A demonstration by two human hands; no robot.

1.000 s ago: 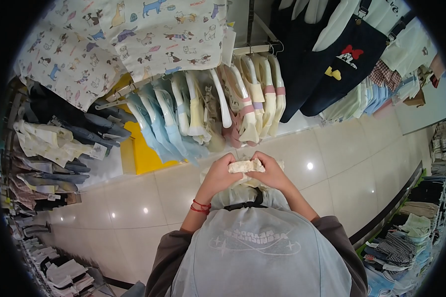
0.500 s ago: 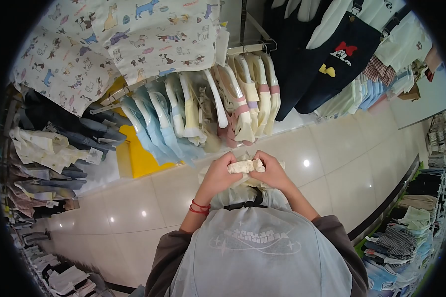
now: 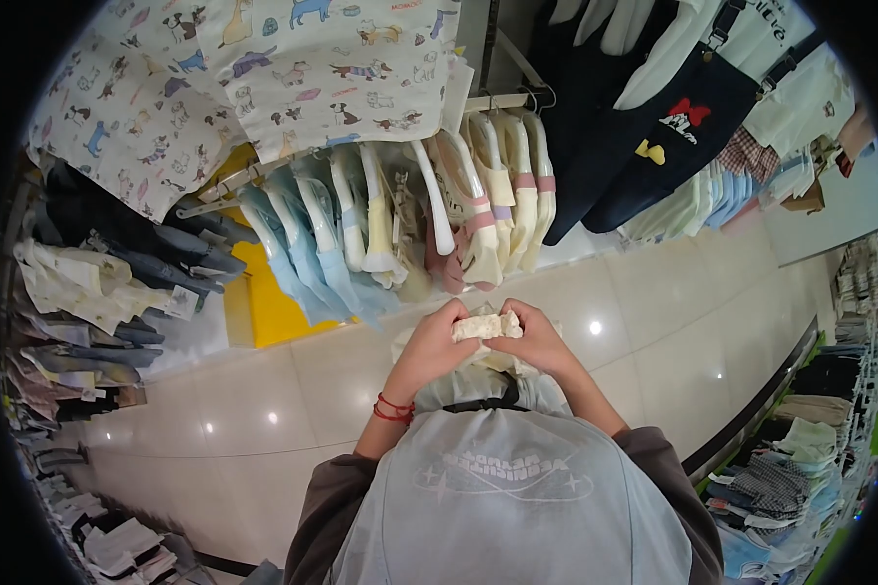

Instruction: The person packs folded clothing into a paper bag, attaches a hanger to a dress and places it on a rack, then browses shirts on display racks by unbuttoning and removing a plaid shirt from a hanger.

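Observation:
In front of my chest, a cream-coloured piece of clothing [image 3: 480, 328] is bunched into a thick fold, with looser pale fabric hanging below. My left hand [image 3: 441, 343] grips the left end of this fold, thumb on top. At its right end my right hand [image 3: 531, 337] pinches the cloth between thumb and bent fingers. Both hands are closed, and their undersides are out of sight. What kind of garment it is cannot be made out. Just beyond the hands hang small pale yellow and pink clothes [image 3: 486, 255] on white hangers.
Light blue clothes [image 3: 307, 283] hang to the left, above a yellow panel [image 3: 268, 307]. White dog-print fabric [image 3: 332, 78] hangs at upper left, dark overalls [image 3: 644, 136] at upper right. Clothes racks [image 3: 776, 483] line the lower right. Shiny floor tiles [image 3: 644, 322] lie between.
My view has shifted slightly, so the racks and floor sit a little differently. Both hands keep their hold on the bunched clothing, which has moved slightly to the right in view.

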